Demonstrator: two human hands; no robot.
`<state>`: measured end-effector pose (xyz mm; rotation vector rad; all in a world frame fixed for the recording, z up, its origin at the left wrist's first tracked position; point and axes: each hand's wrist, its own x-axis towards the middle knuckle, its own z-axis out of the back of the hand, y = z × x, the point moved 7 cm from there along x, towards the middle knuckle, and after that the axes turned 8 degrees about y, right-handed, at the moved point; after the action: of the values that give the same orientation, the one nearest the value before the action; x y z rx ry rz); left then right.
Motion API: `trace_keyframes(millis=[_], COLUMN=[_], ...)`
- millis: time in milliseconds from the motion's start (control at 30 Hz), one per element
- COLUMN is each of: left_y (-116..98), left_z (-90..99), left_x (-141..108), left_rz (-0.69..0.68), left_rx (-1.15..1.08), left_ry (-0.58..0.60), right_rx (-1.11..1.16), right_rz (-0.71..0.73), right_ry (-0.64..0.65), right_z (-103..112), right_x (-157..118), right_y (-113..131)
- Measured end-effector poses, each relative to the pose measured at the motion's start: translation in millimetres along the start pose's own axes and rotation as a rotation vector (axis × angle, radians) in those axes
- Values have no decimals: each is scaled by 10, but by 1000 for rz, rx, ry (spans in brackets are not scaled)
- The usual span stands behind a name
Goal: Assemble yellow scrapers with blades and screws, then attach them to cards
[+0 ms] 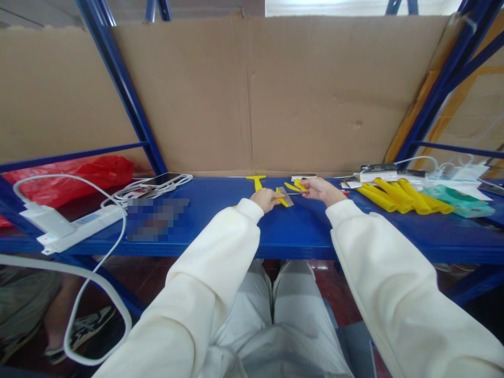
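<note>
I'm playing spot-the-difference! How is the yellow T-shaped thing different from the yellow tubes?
Shape: the T-shaped thing has a crossbar on a narrow stem; the yellow tubes are long, rounded and thicker than that stem.
Number: there's one T-shaped thing, but several yellow tubes bunched together.
Place: the T-shaped thing is just beyond the left hand; the yellow tubes lie to the right of the right hand.
Same: both are yellow.

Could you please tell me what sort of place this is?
Probably a workshop or assembly area: a blue bench backed by cardboard, a power strip, and several yellow tubes.
</note>
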<state>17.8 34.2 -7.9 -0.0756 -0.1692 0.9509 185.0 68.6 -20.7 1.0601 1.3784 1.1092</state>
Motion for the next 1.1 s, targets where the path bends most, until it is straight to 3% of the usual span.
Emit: trace_keyframes(millis=[333,500,733,1100], left_y=[23,42,69,61], left_z=[-15,-4,-15,-8], left_x=[15,-8,14,-2], left_rz=[27,87,92,112], left_rx=[-37,-56,-52,-24], left_ry=[-9,-2,-10,3], right_rx=[-40,-221,-480,-590], right_rz=[35,23,149,146], right_ry=[72,42,-35,-55], right_z=[-84,-181,-312,-398], right_x=[12,-39,-98,-171], right_y=[13,6,56,81])
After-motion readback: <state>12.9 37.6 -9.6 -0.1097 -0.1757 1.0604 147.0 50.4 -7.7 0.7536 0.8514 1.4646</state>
